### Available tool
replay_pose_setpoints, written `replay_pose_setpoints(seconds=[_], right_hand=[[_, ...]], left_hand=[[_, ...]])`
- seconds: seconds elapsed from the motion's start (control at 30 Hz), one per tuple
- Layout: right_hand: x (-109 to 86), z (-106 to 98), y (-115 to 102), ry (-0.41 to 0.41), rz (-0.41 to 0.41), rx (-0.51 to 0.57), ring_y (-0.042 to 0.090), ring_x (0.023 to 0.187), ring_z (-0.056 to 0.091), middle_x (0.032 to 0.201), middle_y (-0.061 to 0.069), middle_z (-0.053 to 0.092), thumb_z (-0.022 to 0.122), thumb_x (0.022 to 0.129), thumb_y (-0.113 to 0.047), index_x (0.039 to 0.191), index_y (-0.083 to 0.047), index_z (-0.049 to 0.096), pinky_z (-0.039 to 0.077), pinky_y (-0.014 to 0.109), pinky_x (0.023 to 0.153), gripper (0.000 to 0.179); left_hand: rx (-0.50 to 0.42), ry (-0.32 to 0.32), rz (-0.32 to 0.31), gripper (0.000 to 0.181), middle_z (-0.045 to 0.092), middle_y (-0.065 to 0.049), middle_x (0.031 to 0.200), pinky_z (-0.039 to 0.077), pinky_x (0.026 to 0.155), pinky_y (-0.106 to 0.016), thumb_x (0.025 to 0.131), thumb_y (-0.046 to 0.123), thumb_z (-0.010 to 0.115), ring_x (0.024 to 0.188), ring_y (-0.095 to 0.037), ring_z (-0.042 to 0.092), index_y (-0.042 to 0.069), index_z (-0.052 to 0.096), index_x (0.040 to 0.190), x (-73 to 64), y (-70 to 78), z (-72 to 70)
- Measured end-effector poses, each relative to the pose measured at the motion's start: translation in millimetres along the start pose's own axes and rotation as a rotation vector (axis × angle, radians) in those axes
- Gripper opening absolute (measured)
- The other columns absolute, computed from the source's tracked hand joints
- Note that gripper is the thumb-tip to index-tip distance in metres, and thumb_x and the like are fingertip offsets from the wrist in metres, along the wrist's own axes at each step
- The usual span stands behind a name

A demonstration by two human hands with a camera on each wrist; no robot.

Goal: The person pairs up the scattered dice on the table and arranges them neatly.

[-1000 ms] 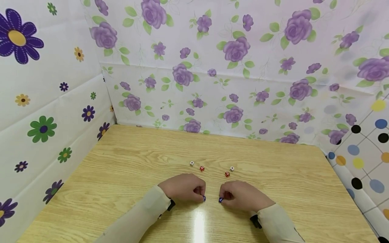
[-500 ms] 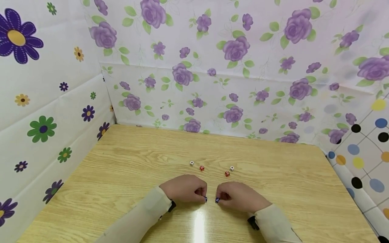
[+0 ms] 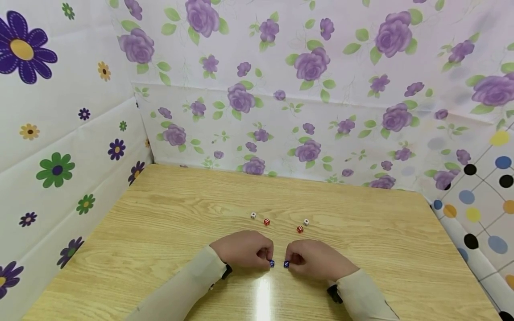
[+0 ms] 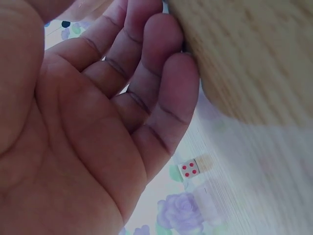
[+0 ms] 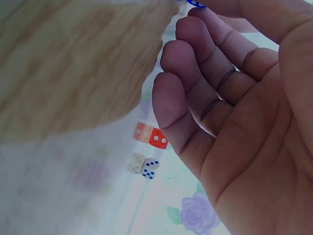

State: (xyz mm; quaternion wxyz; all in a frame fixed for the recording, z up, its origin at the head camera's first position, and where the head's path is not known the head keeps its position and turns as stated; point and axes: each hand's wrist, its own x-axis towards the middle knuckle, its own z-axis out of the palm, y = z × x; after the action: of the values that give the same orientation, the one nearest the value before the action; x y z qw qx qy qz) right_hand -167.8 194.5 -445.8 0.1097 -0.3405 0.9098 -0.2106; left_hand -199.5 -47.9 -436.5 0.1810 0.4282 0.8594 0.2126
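My left hand [image 3: 245, 250] pinches a small blue die [image 3: 271, 263] at its fingertips, low over the wooden table. Opposite it, my right hand [image 3: 319, 259] holds another blue die [image 3: 286, 264] between thumb and index finger. A narrow gap separates the two blue dice. In the right wrist view a bit of the right blue die [image 5: 197, 3] shows at the top edge, by the fingertips. The left wrist view shows the left palm and curled fingers [image 4: 178, 88], with that hand's die hidden.
Beyond the hands lie a white die [image 3: 253, 216] and a red die [image 3: 267, 222] on the left. Another red die [image 3: 300, 229] and white die [image 3: 306, 222] lie on the right. Flowered cloth [image 3: 241, 125] stands behind the wooden table [image 3: 180, 209].
Both hands have drawn slightly closer together, bringing the blue dice nearer each other, the right one moving more. Since half a second ago they have barely moved. The red and white dice stay put.
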Motion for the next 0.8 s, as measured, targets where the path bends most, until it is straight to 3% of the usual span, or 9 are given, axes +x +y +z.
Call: replay_pose_setpoints(seconds=[0.3, 0.63, 0.8], right_hand=[[1.6, 1, -3, 0.007, -0.039, -0.03, -0.002, 0.062, 0.044, 0.071, -0.02, 0.051, 0.069, 0.087, -0.026, 0.087, -0.03, 0.064, 0.04, 0.02, 0.059, 0.006], [2.4, 5, -10, -0.005, -0.026, -0.012, -0.001, 0.065, 0.047, 0.075, -0.022, 0.053, 0.069, 0.087, -0.029, 0.087, -0.033, 0.063, 0.041, 0.02, 0.062, 0.006], [2.4, 8, -13, 0.008, -0.048, -0.001, -0.001, 0.066, 0.048, 0.074, -0.021, 0.052, 0.067, 0.088, -0.031, 0.086, -0.034, 0.062, 0.041, 0.02, 0.062, 0.007]], left_hand=[[0.03, -0.003, -0.003, 0.01, 0.056, 0.018, 0.069, 0.042, 0.058, -0.018, 0.085, 0.033, 0.069, 0.06, 0.002, 0.048, 0.03, 0.06, 0.081, 1.7, 1.5, 1.8], [0.071, 0.001, -0.003, 0.011, 0.056, 0.019, 0.069, 0.042, 0.058, -0.017, 0.086, 0.033, 0.068, 0.06, 0.003, 0.049, 0.03, 0.059, 0.08, 3.2, 7.8, 6.2], [0.039, 0.002, -0.004, 0.01, 0.056, 0.019, 0.069, 0.043, 0.057, -0.018, 0.084, 0.029, 0.069, 0.061, 0.002, 0.049, 0.03, 0.061, 0.079, 4.2, 10.0, 8.7]])
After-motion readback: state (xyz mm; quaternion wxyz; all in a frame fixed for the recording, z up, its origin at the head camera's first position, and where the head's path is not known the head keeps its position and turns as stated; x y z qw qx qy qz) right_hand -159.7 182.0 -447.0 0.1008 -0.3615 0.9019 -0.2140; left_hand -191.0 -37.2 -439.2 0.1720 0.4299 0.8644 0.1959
